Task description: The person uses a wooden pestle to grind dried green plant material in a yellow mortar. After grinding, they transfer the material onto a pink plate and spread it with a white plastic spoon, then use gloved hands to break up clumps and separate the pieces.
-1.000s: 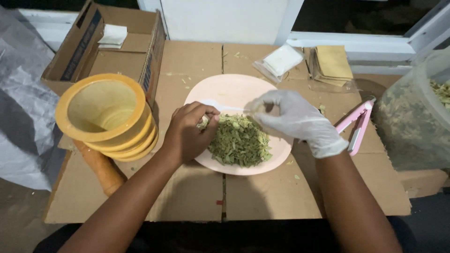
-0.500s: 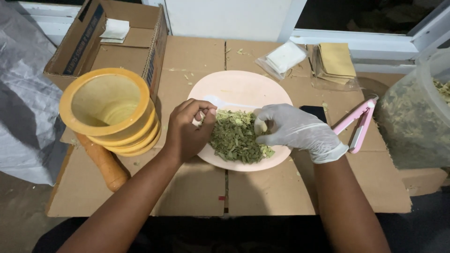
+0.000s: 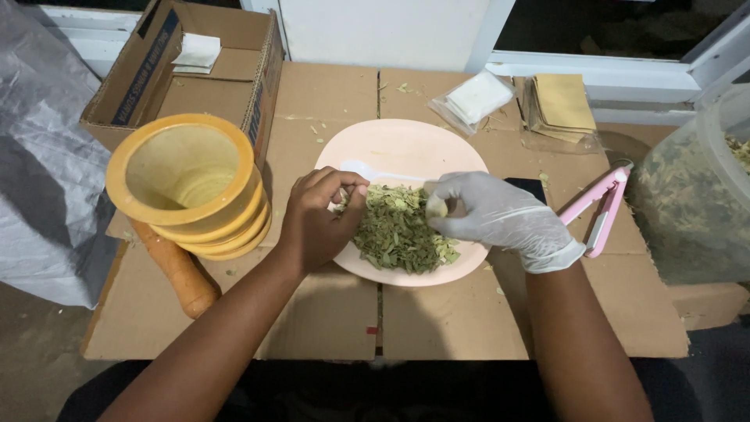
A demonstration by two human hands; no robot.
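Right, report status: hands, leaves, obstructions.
Bare left hand pinching at heap of dried green leaves on round pink plate. White-gloved right hand on heap. White plastic spoon lies alongside.

Crowded over the pink plate [image 3: 406,144]: left hand [image 3: 316,219] and gloved right hand [image 3: 492,215] flanking the dried leaf pile [image 3: 398,230]. Blocked left by the yellow mortar [image 3: 187,187] and wooden pestle [image 3: 176,270]. Hemmed right by pink tongs [image 3: 598,211] and clear tub [image 3: 695,195]. Bare cardboard [image 3: 328,312] open along the near edge.

plate [image 3: 406,144] pink | leaves [image 3: 398,230] green | mortar [image 3: 187,184] yellow | glove [image 3: 500,215] white
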